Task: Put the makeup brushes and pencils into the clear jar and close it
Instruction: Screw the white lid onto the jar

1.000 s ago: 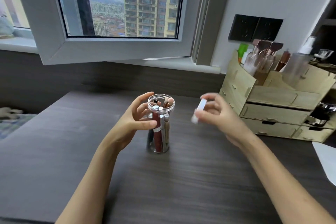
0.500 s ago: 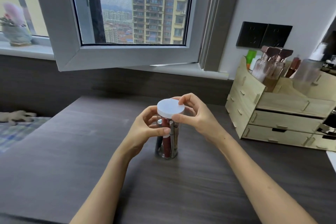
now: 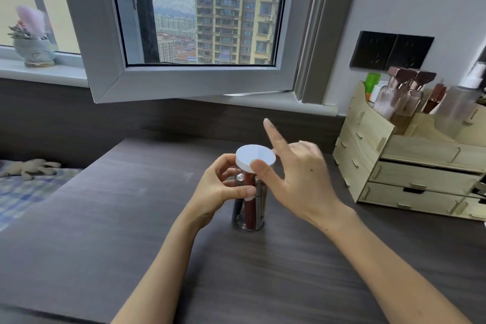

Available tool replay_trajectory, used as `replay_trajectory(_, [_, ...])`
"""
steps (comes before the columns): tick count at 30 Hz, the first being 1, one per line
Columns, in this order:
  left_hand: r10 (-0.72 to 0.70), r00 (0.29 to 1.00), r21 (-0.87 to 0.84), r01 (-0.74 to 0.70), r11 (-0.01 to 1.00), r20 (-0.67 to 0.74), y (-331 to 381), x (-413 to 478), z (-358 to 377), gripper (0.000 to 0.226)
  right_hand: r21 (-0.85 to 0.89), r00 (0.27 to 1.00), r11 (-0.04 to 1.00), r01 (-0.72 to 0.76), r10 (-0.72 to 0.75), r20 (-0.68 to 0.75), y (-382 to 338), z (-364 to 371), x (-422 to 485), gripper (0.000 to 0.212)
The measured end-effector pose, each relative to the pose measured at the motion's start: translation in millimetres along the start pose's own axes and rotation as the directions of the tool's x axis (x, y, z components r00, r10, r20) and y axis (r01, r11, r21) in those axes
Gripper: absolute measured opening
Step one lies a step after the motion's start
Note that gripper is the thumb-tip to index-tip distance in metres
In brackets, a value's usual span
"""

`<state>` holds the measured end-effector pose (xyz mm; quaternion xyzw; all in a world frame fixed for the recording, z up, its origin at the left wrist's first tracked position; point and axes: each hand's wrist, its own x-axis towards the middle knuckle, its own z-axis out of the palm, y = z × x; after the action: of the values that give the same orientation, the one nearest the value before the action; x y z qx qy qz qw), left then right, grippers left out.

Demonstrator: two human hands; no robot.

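Note:
A clear jar [image 3: 249,214] stands upright on the dark wooden desk [image 3: 131,218], filled with makeup brushes and pencils [image 3: 249,202], one of them dark red. A white round lid [image 3: 253,156] sits on the jar's mouth. My left hand [image 3: 223,189] wraps around the jar's upper part from the left. My right hand [image 3: 297,174] is at the lid: its thumb presses the lid's near rim, other fingers lie behind the lid, and the index finger sticks up free.
A wooden drawer organiser [image 3: 410,166] with bottles stands at the right on the desk. An open window sash [image 3: 184,82] juts in above the desk's back. A bed with checked cover [image 3: 23,187] lies left. A small pot [image 3: 34,53] sits on the sill.
The right hand brought the white lid from the right onto the jar's mouth and now turns at it, index finger lifted. The left hand kept holding the jar. My view shifted.

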<state>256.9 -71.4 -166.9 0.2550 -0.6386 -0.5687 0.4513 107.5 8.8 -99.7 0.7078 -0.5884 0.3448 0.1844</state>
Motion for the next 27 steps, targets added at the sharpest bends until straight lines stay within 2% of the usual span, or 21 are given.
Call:
replay_trajectory(2, [-0.001,1.0,0.005,0.001,1.0,-0.001,0,0,0,0.06,-0.015,0.99,1.0,-0.021,0.018,-0.141,1,-6,1,0.083])
replay_trajectory(3, [-0.004,1.0,0.008,0.004,1.0,-0.001,0,0,0,0.062,-0.018,0.987,0.999,-0.038,0.034,-0.158,2,-6,3,0.081])
replay_trajectory(4, [-0.005,1.0,0.009,0.005,1.0,0.0,0,0,0,0.063,-0.017,0.99,0.999,-0.039,0.036,-0.133,3,-6,4,0.081])
replay_trajectory(7, [-0.001,1.0,0.004,0.001,1.0,0.004,1,0,0,0.063,0.09,0.998,0.995,-0.041,0.036,0.06,3,0,6,0.084])
replay_trajectory(9, [0.001,1.0,0.004,-0.001,1.0,0.02,2,0,0,0.061,0.121,0.998,0.992,-0.042,0.037,0.043,4,2,5,0.073])
replay_trajectory(11, [0.006,0.999,0.012,-0.007,1.0,0.036,2,-1,2,0.061,0.077,0.998,0.995,-0.061,0.061,0.005,6,3,7,0.067])
replay_trajectory(14, [0.019,1.0,0.024,-0.019,1.0,0.005,3,0,3,0.061,0.089,0.977,0.994,-0.067,0.047,0.209,6,9,10,0.073])
replay_trajectory(16, [0.033,0.999,0.024,-0.033,0.999,-0.021,2,1,4,0.06,0.15,0.968,0.984,-0.096,0.057,0.243,6,15,9,0.072])
replay_trajectory(20, [0.061,0.996,0.028,-0.059,0.998,-0.059,0,-1,8,0.056,0.236,0.971,0.945,-0.229,0.204,0.124,-2,23,4,0.056])
replay_trajectory(23, [0.086,0.993,0.044,-0.083,0.996,-0.08,0,-2,14,0.054,0.309,0.922,0.869,-0.386,0.375,0.096,-13,27,2,0.044])
replay_trajectory(25, [0.107,0.991,0.065,-0.101,0.993,-0.083,1,-3,19,0.054,0.364,0.878,0.804,-0.47,0.468,0.099,-20,28,3,0.049])
replay_trajectory(27, [0.115,0.988,0.078,-0.107,0.991,-0.104,2,-5,25,0.052,0.368,0.866,0.789,-0.492,0.488,0.109,-21,29,3,0.068])
